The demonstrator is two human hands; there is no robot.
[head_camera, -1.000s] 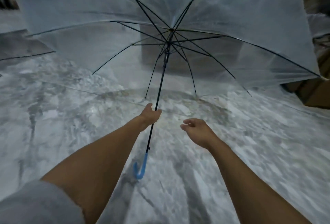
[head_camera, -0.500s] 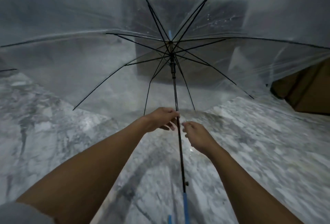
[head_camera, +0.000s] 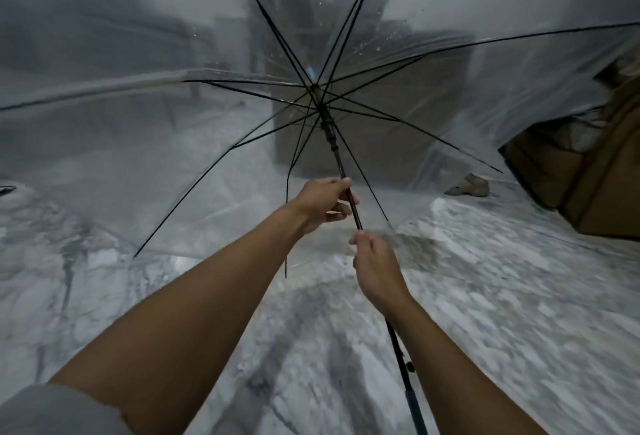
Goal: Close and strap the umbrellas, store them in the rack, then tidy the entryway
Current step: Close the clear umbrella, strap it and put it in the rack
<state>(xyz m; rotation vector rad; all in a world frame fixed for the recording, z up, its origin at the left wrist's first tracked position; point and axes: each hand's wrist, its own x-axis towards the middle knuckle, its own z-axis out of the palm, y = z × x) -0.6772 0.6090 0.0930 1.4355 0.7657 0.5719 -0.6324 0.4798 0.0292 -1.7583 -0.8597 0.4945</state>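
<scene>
Nearest, at lower left: grey fabric sleeve (head_camera: 48, 410), soft and matte. Bare forearms extended forward over a glossy marble floor (head_camera: 519, 296), white with grey veining.

At bottom edge: blue handle grip (head_camera: 417, 415) of the transparent umbrella (head_camera: 450, 95), slim and cylindrical, joined to a thin black metal shaft (head_camera: 337, 157).

Right hand (head_camera: 379, 270) wrapped round the shaft at the lower position, fingers curled. Left hand (head_camera: 322, 200) just above, apart from the right, thumb and curled fingers closed on the same shaft below the black runner (head_camera: 329, 129).

Umbrella held in both hands, open, canopy tilted away from the wearer, shaft slanting up and to the left. Thin black ribs (head_camera: 185, 202) radiating from the hub. Clear plastic canopy, smooth, rumpled at the right hem, beaded with droplets near the top.

Beyond, at right: brown cardboard boxes (head_camera: 595, 199), flat-sided. Beige shoe (head_camera: 467, 187) on the floor just beside them. Farther background blurred through the plastic, not identifiable.
</scene>
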